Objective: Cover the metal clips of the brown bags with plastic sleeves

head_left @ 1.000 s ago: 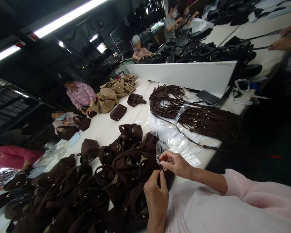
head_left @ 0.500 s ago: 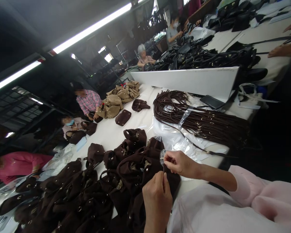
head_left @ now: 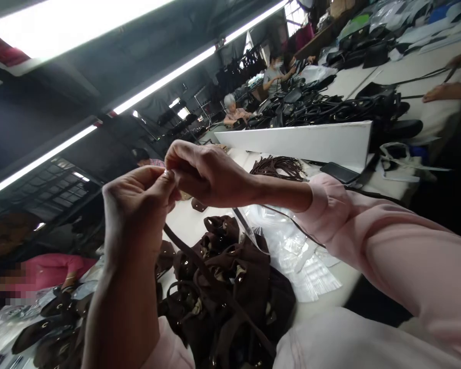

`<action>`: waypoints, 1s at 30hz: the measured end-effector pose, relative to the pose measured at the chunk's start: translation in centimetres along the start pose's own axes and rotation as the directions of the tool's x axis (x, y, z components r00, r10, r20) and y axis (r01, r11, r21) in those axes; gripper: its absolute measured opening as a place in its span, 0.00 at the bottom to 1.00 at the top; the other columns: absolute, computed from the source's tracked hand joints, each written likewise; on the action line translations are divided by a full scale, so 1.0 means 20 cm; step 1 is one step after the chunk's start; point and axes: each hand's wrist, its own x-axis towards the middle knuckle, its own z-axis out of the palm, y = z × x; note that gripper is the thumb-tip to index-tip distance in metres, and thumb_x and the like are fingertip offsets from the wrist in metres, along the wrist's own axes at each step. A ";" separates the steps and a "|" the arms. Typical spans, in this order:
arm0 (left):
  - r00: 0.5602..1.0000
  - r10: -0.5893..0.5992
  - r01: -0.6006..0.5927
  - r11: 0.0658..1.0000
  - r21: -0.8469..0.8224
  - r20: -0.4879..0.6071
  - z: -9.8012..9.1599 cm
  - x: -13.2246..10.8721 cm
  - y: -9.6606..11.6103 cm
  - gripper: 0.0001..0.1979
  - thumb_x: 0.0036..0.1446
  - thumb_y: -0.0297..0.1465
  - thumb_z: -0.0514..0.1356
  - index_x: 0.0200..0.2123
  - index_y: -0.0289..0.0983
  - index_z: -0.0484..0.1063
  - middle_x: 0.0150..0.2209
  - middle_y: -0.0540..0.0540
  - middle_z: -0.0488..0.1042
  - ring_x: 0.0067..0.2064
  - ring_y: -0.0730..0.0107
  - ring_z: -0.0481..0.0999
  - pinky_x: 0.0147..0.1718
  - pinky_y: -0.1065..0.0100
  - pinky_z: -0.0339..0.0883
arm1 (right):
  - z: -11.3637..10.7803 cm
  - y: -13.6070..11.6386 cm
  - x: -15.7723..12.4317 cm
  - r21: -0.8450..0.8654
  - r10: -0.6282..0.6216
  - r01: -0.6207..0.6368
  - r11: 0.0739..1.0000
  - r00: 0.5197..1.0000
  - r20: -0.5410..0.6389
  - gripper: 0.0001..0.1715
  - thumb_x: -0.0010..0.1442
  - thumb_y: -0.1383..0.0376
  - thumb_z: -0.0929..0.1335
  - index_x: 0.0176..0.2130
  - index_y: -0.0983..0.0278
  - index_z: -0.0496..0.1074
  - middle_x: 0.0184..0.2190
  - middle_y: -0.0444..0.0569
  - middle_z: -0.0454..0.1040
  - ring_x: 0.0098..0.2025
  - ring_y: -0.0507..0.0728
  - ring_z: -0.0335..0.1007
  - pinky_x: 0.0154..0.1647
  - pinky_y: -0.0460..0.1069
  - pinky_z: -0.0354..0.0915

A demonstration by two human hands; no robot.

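One brown strap [head_left: 200, 264] is being held up over the dark brown bags [head_left: 230, 279]; judged mid-step, work on it is apparently not being finished yet. Fingertips of left hand [head_left: 140, 200] and right hand [head_left: 211, 174] are being pressed together, a small shiny bit [head_left: 166, 173] being pinched between them; its nature is being hidden by the fingers. The strap is being left hanging from under the left hand, across the bags. A dark strip with clear film [head_left: 249, 233] is being seen below the right hand; link to the strap can't be told. Likely backlog: strap bundle [head_left: 276, 166], being partly blocked by the right arm. Clear plastic [head_left: 292, 251] is being kept beside the bags. Done count can't be told.
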 end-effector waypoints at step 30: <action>0.976 -0.219 0.211 0.938 -0.274 0.002 -0.13 0.25 0.05 0.15 0.60 0.19 0.48 0.21 0.33 0.61 0.14 0.56 0.52 0.16 0.86 0.49 0.20 0.77 0.42 | 0.01 0.03 0.47 -0.596 -0.079 0.117 0.795 0.993 0.090 0.25 0.56 0.68 0.57 0.32 0.56 0.28 0.30 0.34 0.62 0.35 0.43 0.62 0.35 0.43 0.55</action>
